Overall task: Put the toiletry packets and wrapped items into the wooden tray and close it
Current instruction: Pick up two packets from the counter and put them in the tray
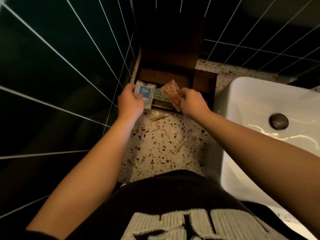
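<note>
Wooden tray [204, 84]: sitting open on the terrazzo counter [155, 144], lid raised, a green patterned packet [160, 95] lying inside.
Left hand [129, 101]: fingers gripping a blue-labelled packet [144, 94] over the tray's left edge.
Right hand [192, 101]: fingers pinching an orange packet [171, 93] above the tray.
Counter: two wrapped items [158, 117] [179, 146] lying outside the tray.

- The left hand [129, 99] covers the lower corner of the blue packet [144, 94]; its print is too blurred to read.
- The wooden tray [204, 84] is dark inside, its contents unclear.
- The sink [259, 104] runs past the right edge.
</note>
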`<act>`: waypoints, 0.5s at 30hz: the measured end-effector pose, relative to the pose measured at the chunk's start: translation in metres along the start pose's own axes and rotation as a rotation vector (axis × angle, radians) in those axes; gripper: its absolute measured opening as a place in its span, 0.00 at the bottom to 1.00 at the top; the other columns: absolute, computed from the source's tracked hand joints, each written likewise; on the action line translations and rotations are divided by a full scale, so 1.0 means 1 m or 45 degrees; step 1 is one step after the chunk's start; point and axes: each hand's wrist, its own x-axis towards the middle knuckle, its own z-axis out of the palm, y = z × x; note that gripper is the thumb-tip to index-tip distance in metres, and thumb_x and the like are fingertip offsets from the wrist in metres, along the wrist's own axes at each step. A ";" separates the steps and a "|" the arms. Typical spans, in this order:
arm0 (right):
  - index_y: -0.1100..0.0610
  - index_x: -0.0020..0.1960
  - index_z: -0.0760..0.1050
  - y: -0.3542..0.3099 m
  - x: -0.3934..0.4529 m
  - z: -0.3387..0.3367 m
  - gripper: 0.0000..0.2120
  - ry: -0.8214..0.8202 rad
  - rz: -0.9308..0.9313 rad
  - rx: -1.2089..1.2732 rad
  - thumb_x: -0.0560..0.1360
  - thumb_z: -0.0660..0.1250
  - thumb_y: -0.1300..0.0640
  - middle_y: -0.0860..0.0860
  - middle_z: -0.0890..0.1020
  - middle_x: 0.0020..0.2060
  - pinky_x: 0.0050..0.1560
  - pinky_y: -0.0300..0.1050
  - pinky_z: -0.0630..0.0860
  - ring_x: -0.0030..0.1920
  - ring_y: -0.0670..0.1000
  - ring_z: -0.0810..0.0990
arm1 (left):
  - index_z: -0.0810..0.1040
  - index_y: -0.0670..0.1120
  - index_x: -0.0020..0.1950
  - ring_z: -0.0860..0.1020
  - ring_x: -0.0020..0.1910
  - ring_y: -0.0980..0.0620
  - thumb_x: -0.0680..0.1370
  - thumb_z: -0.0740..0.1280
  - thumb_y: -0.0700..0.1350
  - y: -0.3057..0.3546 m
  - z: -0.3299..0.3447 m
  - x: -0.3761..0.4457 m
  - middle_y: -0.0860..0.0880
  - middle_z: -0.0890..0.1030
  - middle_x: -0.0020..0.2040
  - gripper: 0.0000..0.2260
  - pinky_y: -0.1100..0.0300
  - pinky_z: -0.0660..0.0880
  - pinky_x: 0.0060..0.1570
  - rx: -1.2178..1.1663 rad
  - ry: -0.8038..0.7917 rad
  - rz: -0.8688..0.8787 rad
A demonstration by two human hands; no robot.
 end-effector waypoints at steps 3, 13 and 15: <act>0.54 0.59 0.77 -0.001 0.018 -0.001 0.12 0.041 -0.030 -0.090 0.78 0.64 0.51 0.56 0.82 0.51 0.47 0.55 0.80 0.50 0.59 0.81 | 0.68 0.61 0.64 0.80 0.55 0.44 0.79 0.66 0.42 0.009 0.003 0.022 0.49 0.81 0.57 0.18 0.42 0.80 0.52 0.167 -0.008 0.003; 0.56 0.64 0.76 -0.005 0.067 0.029 0.15 -0.139 -0.155 -0.426 0.79 0.61 0.60 0.59 0.78 0.61 0.56 0.56 0.77 0.60 0.62 0.77 | 0.68 0.56 0.75 0.73 0.61 0.38 0.78 0.66 0.43 -0.002 0.025 0.035 0.42 0.75 0.66 0.26 0.45 0.73 0.57 0.777 -0.027 0.241; 0.56 0.66 0.74 -0.004 0.071 0.037 0.16 -0.183 -0.145 -0.391 0.78 0.64 0.61 0.59 0.77 0.61 0.57 0.58 0.78 0.60 0.62 0.77 | 0.73 0.53 0.70 0.73 0.60 0.38 0.77 0.67 0.44 -0.009 0.029 0.034 0.42 0.73 0.66 0.21 0.46 0.72 0.57 0.826 0.044 0.302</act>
